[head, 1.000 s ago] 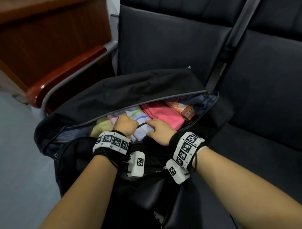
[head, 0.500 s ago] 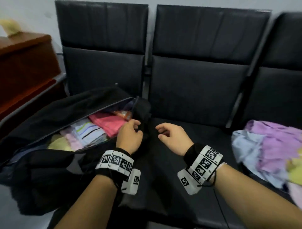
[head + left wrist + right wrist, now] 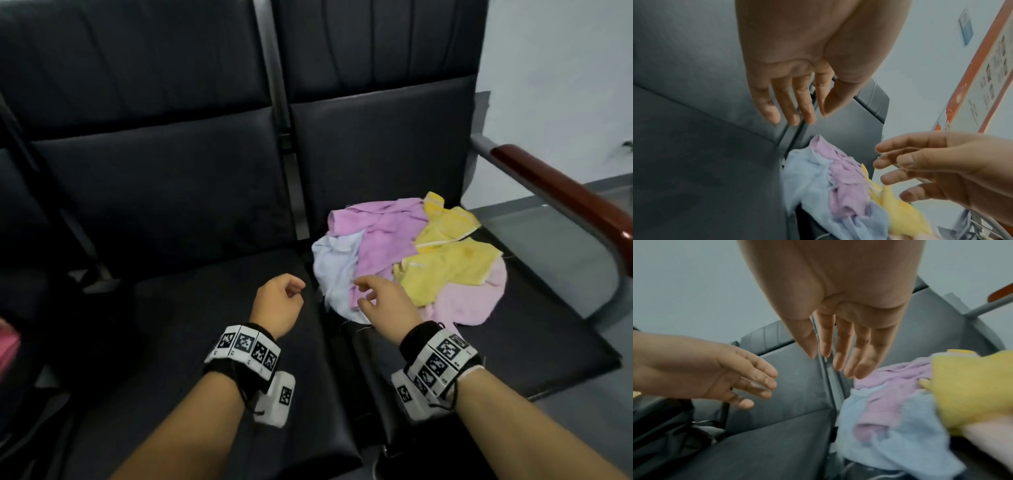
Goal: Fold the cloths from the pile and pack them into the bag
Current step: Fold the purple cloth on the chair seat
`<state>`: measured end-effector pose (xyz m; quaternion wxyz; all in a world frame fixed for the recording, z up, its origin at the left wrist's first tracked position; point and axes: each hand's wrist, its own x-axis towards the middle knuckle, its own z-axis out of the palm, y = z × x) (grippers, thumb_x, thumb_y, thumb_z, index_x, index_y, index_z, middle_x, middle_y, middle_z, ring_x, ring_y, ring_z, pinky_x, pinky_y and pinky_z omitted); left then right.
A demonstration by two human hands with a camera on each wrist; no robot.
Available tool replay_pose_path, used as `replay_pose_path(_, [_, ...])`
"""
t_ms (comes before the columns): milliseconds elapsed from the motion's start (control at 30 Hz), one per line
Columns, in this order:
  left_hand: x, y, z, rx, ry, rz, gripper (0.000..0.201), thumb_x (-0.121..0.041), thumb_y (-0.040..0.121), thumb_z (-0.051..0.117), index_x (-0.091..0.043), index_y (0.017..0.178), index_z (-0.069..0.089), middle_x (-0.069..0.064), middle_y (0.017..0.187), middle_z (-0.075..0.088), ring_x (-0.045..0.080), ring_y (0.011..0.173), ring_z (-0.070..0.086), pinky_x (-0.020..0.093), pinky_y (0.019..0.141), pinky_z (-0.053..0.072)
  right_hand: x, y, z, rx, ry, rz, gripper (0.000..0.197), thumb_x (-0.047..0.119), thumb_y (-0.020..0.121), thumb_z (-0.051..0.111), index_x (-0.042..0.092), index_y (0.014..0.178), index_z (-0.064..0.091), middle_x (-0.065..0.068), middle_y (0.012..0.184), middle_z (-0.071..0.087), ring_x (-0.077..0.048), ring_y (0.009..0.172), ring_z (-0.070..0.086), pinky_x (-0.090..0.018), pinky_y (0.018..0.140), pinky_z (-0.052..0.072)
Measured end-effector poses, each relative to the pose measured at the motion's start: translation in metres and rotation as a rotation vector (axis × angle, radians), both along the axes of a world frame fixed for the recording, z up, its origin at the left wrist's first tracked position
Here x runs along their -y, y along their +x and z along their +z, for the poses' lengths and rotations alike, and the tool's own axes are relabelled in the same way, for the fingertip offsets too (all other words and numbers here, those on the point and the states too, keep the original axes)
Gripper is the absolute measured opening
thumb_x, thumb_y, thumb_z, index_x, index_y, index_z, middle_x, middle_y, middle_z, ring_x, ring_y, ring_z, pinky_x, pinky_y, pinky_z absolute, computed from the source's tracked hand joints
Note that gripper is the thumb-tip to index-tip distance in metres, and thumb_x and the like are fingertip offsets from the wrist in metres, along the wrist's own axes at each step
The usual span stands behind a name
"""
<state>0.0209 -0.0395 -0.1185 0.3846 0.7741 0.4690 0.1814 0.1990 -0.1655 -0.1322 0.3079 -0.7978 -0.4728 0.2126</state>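
On the right-hand black seat (image 3: 534,342): your crumpled pile of lilac, pale-blue, yellow and pink cloths (image 3: 407,260).
It sprawls unfolded, widest left to right; your left hand (image 3: 277,301) and right hand (image 3: 387,301) hover empty, fingers loose.

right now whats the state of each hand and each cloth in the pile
left hand: empty, fingers loosely curled, above the seat
right hand: empty, fingers spread, over the pile's near edge
light blue cloth: crumpled, unfolded
purple cloth: crumpled, unfolded
yellow cloth: crumpled, on top
pink cloth: unfolded, partly under the yellow
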Motion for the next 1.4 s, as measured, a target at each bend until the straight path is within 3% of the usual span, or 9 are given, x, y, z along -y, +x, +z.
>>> replay_pose_path(200, [-0.004, 0.075, -0.037, 0.003, -0.115, -0.043, 0.023, 0.003, 0.085, 0.062, -0.01, 0.1, 0.073, 0.004, 0.098, 0.073, 0.019, 0.094, 0.068, 0.017, 0.083, 0.049, -0.03, 0.079, -0.036, 0.287, -0.099, 0.084, 0.051, -0.003, 0.088, 0.049, 0.017, 0.134, 0.059, -0.005, 0.137, 0.054, -0.029, 0.119, 0.049, -0.032, 0.103, 0.036])
replay_pose_path(333, [-0.013, 0.103, -0.063, 0.006, -0.168, -0.061, 0.027, 0.003, 0.086, 0.061, -0.012, 0.106, 0.071, 0.001, 0.106, 0.07, 0.017, 0.096, 0.065, 0.019, 0.085, 0.049, -0.062, 0.1, -0.056, 0.465, -0.211, 0.134, 0.052, 0.007, 0.09, 0.049, 0.028, 0.138, 0.053, 0.0, 0.15, 0.043, -0.029, 0.128, 0.042, -0.037, 0.096, 0.041])
replay_pose_path(567, [-0.018, 0.122, -0.075, 0.017, -0.244, -0.108, 0.027, -0.004, 0.089, 0.064, -0.017, 0.111, 0.066, -0.003, 0.111, 0.068, 0.015, 0.104, 0.065, 0.029, 0.095, 0.052, -0.08, 0.118, -0.064, 0.531, -0.217, 0.029, 0.034, 0.024, 0.094, 0.049, 0.038, 0.12, 0.067, 0.005, 0.12, 0.063, -0.028, 0.11, 0.049, -0.036, 0.088, 0.04])
replay_pose_path(667, [-0.014, 0.128, -0.063, 0.051, -0.246, -0.129, 0.032, -0.014, 0.088, 0.07, -0.019, 0.119, 0.063, -0.007, 0.11, 0.066, 0.011, 0.104, 0.064, 0.017, 0.088, 0.05, -0.075, 0.122, -0.038, 0.466, -0.055, -0.026, 0.03, 0.018, 0.091, 0.052, 0.029, 0.112, 0.071, -0.001, 0.106, 0.072, -0.031, 0.103, 0.056, -0.039, 0.088, 0.041])
replay_pose_path(767, [-0.006, 0.134, -0.035, 0.116, -0.224, -0.186, 0.047, -0.024, 0.086, 0.075, -0.022, 0.129, 0.056, -0.017, 0.111, 0.061, -0.002, 0.102, 0.06, 0.003, 0.08, 0.044, -0.064, 0.118, 0.006, 0.208, 0.255, -0.083, 0.024, 0.007, 0.086, 0.055, 0.016, 0.099, 0.073, -0.007, 0.089, 0.074, -0.033, 0.087, 0.065, -0.042, 0.077, 0.05])
replay_pose_path(967, [0.025, 0.128, 0.045, 0.295, -0.117, -0.27, 0.051, -0.046, 0.074, 0.076, -0.031, 0.12, 0.06, -0.02, 0.107, 0.068, -0.004, 0.1, 0.063, 0.017, 0.086, 0.052, -0.035, 0.081, 0.106, 0.09, 0.559, -0.004, 0.026, 0.01, 0.086, 0.048, 0.019, 0.092, 0.071, 0.011, 0.09, 0.071, -0.008, 0.087, 0.064, -0.032, 0.081, 0.051])
replay_pose_path(1133, [0.057, 0.091, 0.093, 0.341, 0.003, -0.245, 0.011, -0.02, 0.093, 0.065, -0.025, 0.102, 0.067, -0.01, 0.094, 0.071, 0.004, 0.091, 0.067, 0.025, 0.08, 0.053, 0.006, 0.031, 0.168, 0.033, 0.664, 0.081, 0.028, 0.009, 0.082, 0.047, 0.021, 0.088, 0.071, 0.009, 0.085, 0.071, -0.005, 0.086, 0.066, -0.024, 0.078, 0.053])
replay_pose_path(1267, [0.074, 0.04, 0.129, 0.452, 0.143, -0.18, 0.025, -0.009, 0.096, 0.054, -0.025, 0.082, 0.067, -0.012, 0.078, 0.069, -0.001, 0.074, 0.063, 0.017, 0.065, 0.05, 0.032, -0.012, 0.203, 0.098, 0.707, 0.144, 0.029, -0.001, 0.082, 0.052, 0.019, 0.089, 0.072, 0.012, 0.085, 0.071, 0.0, 0.086, 0.065, -0.015, 0.077, 0.048])
replay_pose_path(1400, [0.072, -0.028, 0.15, 0.574, 0.246, 0.012, 0.02, -0.005, 0.095, 0.052, -0.014, 0.088, 0.068, -0.004, 0.085, 0.07, 0.007, 0.081, 0.062, 0.022, 0.073, 0.05, 0.053, -0.053, 0.209, 0.284, 0.63, 0.2, 0.023, 0.007, 0.088, 0.054, 0.018, 0.096, 0.073, 0.006, 0.087, 0.067, -0.01, 0.086, 0.063, -0.026, 0.079, 0.048])
